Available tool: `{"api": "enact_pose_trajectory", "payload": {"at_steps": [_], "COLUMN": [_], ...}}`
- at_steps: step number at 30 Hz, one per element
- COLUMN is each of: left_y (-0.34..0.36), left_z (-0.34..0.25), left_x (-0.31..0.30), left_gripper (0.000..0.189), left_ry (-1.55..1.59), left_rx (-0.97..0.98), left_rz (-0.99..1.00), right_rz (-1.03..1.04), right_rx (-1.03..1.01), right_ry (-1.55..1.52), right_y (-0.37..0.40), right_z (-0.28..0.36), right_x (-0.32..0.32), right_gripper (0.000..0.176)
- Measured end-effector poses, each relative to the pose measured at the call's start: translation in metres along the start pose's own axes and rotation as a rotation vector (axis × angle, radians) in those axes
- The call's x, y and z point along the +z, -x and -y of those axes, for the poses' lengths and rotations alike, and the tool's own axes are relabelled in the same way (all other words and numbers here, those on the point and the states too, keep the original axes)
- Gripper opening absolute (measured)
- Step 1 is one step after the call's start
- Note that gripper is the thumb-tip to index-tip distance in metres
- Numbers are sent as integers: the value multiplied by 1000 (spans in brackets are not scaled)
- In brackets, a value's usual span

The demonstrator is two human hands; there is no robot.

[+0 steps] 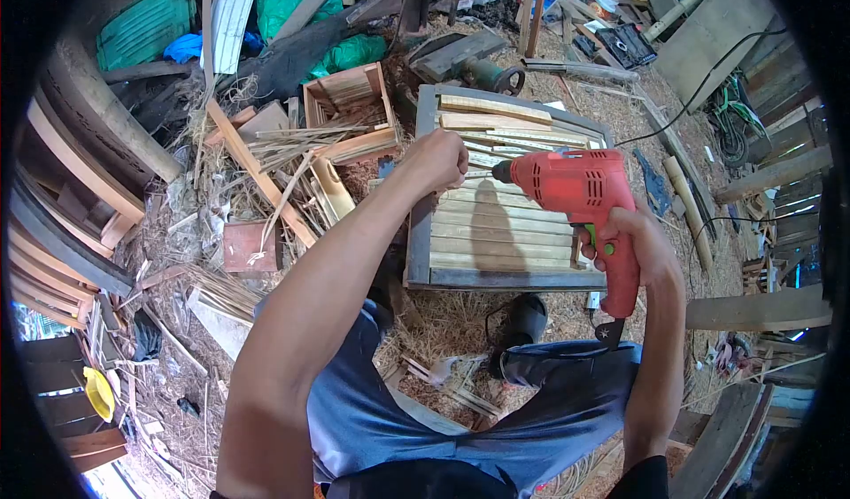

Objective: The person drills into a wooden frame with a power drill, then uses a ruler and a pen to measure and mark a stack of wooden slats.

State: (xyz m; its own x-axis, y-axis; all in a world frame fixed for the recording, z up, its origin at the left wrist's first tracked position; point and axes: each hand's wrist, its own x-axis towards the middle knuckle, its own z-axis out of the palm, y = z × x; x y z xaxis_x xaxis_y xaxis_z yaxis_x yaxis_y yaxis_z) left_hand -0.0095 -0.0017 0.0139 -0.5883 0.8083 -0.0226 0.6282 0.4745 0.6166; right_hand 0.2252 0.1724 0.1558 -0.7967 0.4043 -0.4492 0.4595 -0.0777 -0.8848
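One red electric drill (575, 185) held level over a grey-framed slatted wooden panel (496, 238).
Its grip sits in the closed right hand (636, 244); the left hand (436, 158) is a fist beside the drill's tip, contents hidden.

Low grey-framed bench (423, 233) with pale slatted wooden top, on straw-littered dirt floor (443, 322).
Loose pale wooden strips (491, 109) lie crosswise at bench's far end; small open wooden crate (347, 96) and offcuts (257, 158) on floor just left.
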Motion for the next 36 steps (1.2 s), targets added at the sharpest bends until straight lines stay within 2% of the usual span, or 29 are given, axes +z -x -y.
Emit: {"api": "enact_pose_trajectory", "payload": {"at_steps": [12,18,21,24,27,33,36], "left_y": [1,1,1,0,0,-1,0], "left_z": [-5,-2,-4,-5,-6,-1,-1], "left_x": [-2,0,0,0,1,5,4], "left_gripper": [16,16,18,19,20,21,23], "left_ry": [-18,-29,-19,-32,-30,-26,-22], "left_rx": [-54,-2,-45,-56,-93,-51,-43], "left_rz": [26,-5,7,20,23,-13,-32], "right_rz": [-11,-22,-3,9,-36,13,61], "right_rx": [26,22,46,63,29,46,58], "right_ry": [45,94,113,128,176,391,453], "right_y": [-1,0,-2,1,4,-8,-14], "right_z": [1,3,4,12,22,46,63], "right_x": [-3,-1,-1,8,17,25,31], "right_gripper": [36,36,45,43,32,22,23]}}
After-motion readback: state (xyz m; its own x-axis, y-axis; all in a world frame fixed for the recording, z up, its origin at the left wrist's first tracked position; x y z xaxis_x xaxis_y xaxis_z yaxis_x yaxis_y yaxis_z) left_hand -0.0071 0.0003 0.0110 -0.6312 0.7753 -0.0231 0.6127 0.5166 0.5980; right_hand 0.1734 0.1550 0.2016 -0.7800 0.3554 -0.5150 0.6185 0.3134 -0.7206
